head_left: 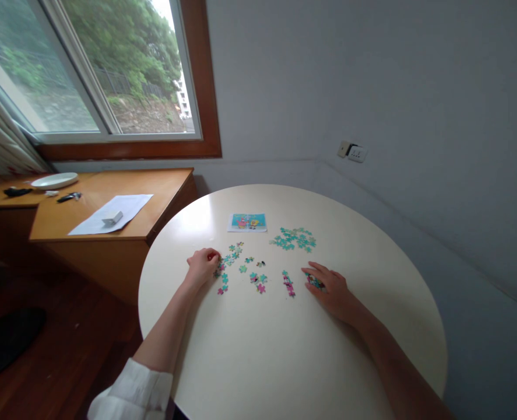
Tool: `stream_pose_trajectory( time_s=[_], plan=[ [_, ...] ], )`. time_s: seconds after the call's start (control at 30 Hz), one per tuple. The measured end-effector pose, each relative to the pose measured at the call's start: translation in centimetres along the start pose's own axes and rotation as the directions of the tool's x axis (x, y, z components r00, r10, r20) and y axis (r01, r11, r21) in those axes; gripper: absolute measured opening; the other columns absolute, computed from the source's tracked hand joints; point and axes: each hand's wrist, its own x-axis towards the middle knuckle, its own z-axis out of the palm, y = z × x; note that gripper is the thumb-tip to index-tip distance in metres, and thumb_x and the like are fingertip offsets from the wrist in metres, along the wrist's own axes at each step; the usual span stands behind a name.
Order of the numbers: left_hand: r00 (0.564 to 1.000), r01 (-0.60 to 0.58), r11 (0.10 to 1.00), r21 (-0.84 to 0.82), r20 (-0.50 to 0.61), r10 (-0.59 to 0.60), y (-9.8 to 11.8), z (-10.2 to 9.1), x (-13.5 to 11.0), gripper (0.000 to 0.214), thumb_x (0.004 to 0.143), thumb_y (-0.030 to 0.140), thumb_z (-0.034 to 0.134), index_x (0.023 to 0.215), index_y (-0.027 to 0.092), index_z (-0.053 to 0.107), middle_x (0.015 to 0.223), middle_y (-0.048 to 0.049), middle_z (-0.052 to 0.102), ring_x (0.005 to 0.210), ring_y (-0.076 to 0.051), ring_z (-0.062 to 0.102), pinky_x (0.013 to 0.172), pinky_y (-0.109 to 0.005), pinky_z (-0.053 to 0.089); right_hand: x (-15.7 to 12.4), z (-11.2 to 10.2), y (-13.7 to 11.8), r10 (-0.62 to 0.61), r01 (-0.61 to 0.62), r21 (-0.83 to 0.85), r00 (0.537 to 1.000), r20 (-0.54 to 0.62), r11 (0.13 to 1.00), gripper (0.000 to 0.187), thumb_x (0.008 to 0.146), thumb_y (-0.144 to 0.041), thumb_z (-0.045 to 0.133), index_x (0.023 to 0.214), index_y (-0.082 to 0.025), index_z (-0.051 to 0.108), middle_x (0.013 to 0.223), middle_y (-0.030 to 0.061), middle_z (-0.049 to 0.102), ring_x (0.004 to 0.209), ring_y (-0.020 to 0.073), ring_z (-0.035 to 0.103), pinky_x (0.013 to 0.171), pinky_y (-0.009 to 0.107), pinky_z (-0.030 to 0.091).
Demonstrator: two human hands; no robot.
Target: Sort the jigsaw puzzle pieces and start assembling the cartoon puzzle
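Observation:
My left hand (203, 265) has its fingers curled in a pinch at the left edge of the loose puzzle pieces, with a small reddish puzzle piece (211, 256) between them. Just right of it runs a line of partly joined teal and pink pieces (232, 255). My right hand (330, 287) lies with fingers apart over a small heap of mixed pieces (315, 281), partly covering it. Between the hands are a joined pink strip (288, 284) and a small pink and teal cluster (258, 281). Teal pieces (295, 239) are spread farther back.
A picture card (247, 222) with cartoon figures lies at the back of the round white table (258, 356). On the left, a wooden desk (171, 192) carries a paper sheet (129, 205), a small white box (112, 218) and a white plate (55, 181). Walls stand behind and right.

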Motion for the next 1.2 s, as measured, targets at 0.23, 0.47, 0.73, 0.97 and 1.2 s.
stream_pose_trajectory(
  time_s=[0.23,0.47,0.73,0.97,1.2],
  plan=[
    [1.000,0.002,1.000,0.003,0.011,-0.002,0.06,-0.05,0.02,0.022,0.076,0.022,0.047,0.077,0.020,0.068,0.085,-0.0044,0.070,0.092,-0.023,0.059,0.089,-0.041,0.032,0.02,0.23,0.12,0.001,-0.001,-0.002,1.000,-0.024,1.000,0.037,0.080,-0.034,0.042,0.111,-0.027,0.059,0.130,0.0060,0.051,0.119,0.0241,0.046,0.100,0.048,0.029],
    [1.000,-0.001,1.000,0.004,0.011,0.001,0.12,-0.13,0.02,0.022,0.076,0.022,0.047,0.076,0.020,0.069,0.085,-0.0043,0.070,0.093,-0.024,0.059,0.088,-0.042,0.032,0.06,0.29,0.30,-0.003,0.003,0.002,1.000,-0.019,1.000,0.037,0.079,-0.034,0.041,0.111,-0.028,0.059,0.129,0.0055,0.051,0.119,0.0242,0.046,0.100,0.047,0.030],
    [1.000,-0.006,1.000,0.002,0.010,0.006,0.24,-0.26,-0.12,0.022,0.076,0.022,0.046,0.076,0.020,0.068,0.084,-0.0041,0.070,0.092,-0.024,0.059,0.087,-0.042,0.032,0.01,0.12,0.04,0.005,-0.005,0.014,1.000,-0.006,1.000,0.038,0.080,-0.035,0.040,0.111,-0.026,0.059,0.131,0.0062,0.050,0.120,0.0238,0.045,0.100,0.048,0.029],
    [1.000,0.004,1.000,0.007,0.014,-0.004,0.36,-0.28,-0.08,0.022,0.075,0.022,0.046,0.076,0.021,0.069,0.085,-0.0046,0.070,0.092,-0.023,0.060,0.086,-0.041,0.034,0.08,0.39,0.28,0.000,0.000,0.013,1.000,-0.028,1.000,0.038,0.079,-0.035,0.040,0.111,-0.027,0.059,0.130,0.0061,0.051,0.119,0.0238,0.046,0.099,0.048,0.030],
    [1.000,-0.001,1.000,0.013,0.016,0.000,0.25,-0.27,0.01,0.022,0.076,0.022,0.046,0.077,0.021,0.069,0.085,-0.0049,0.070,0.091,-0.023,0.060,0.086,-0.041,0.035,0.12,0.30,0.26,-0.006,0.006,-0.005,1.000,-0.024,1.000,0.037,0.079,-0.034,0.041,0.111,-0.028,0.059,0.129,0.0058,0.051,0.119,0.0236,0.047,0.099,0.048,0.030]
  ],
)
